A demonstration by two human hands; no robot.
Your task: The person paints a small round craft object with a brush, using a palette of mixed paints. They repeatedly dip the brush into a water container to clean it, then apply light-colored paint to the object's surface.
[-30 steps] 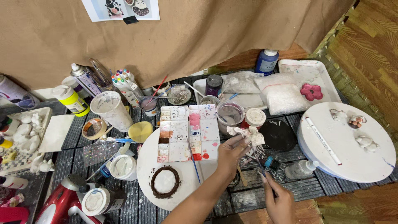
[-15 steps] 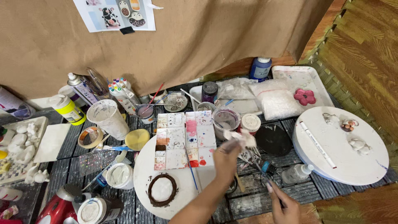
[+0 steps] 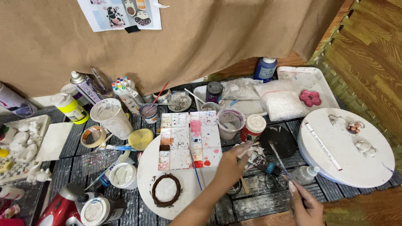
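Note:
My left hand [image 3: 228, 168] reaches over the front of the table and is shut on a small white clay piece [image 3: 246, 150], just right of a paint-stained white palette [image 3: 184, 140]. At the bottom edge my right hand [image 3: 304, 206] grips a thin paintbrush [image 3: 278, 159] whose tip points up toward a black round lid [image 3: 281, 140]. A blue-handled brush [image 3: 194, 164] lies across the palette's lower edge. The palette rests on a round white board [image 3: 144, 167] that also carries a brown ring with a white centre [image 3: 166, 190].
Jars, paint cups and marker pens crowd the back by the brown cloth. A second round white board [image 3: 347, 167] at right holds a white marker [image 3: 323, 146] and small clay figures. White clay animals [image 3: 21, 142] sit at left, a red tool [image 3: 63, 207] at front left.
The view has shifted a little. My left hand has sunk slightly toward me with the white piece, and my right hand with the brush has drifted a bit to the right.

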